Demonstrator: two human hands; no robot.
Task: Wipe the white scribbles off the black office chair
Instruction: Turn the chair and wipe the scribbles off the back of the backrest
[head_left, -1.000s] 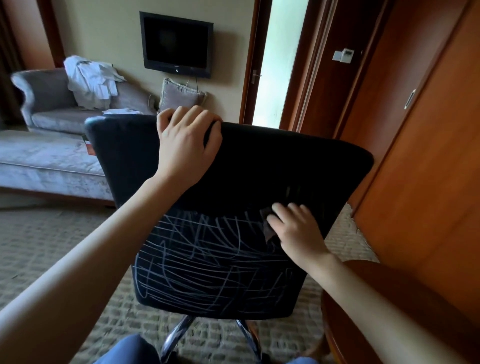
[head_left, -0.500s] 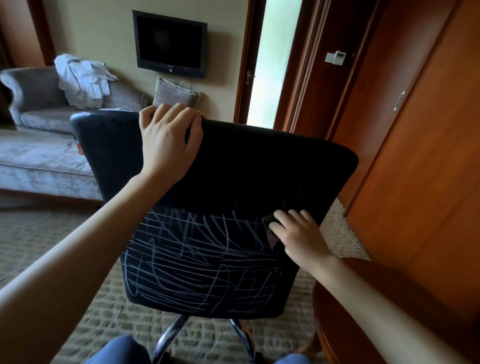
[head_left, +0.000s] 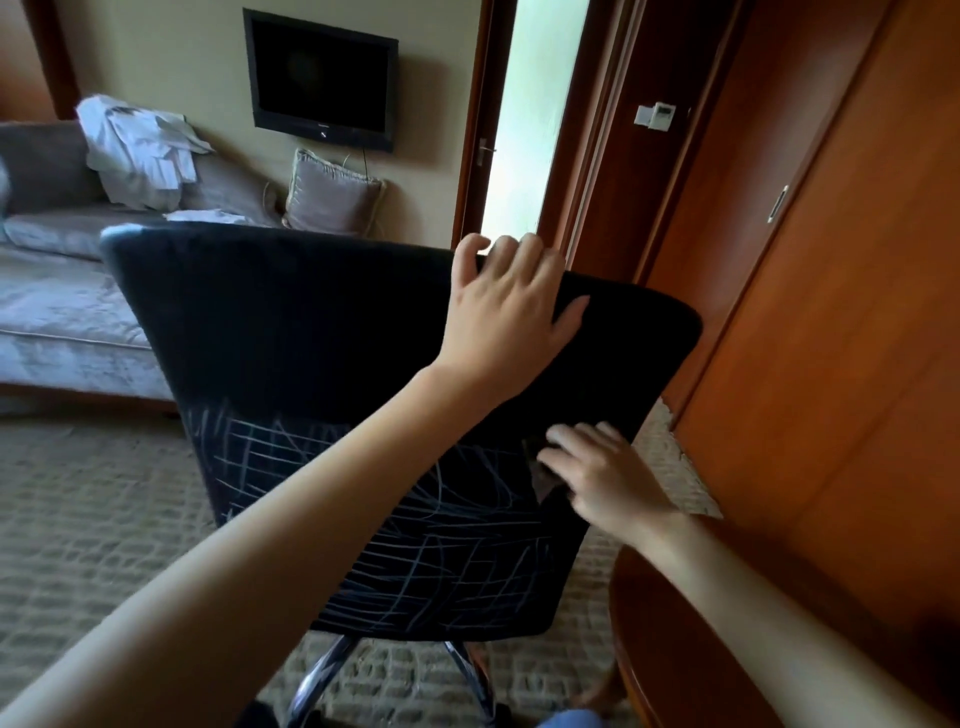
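The black office chair stands with its back toward me. White scribbles cover the lower half of the backrest; the upper half is plain black. My left hand lies over the top edge near the right corner, fingers curled over the rim and thumb spread on the back. My right hand presses a small dark cloth flat against the right side of the backrest, at the upper edge of the scribbled area. Most of the cloth is hidden under my fingers.
A round wooden table is at the lower right, close to the chair. Wooden wardrobe doors run along the right. A grey sofa with white clothes sits at the left, a wall TV behind. Patterned carpet covers the floor.
My left hand has slid along the chair's top edge from the left part to near the right corner. The right hand with the cloth stays at the right side of the backrest.
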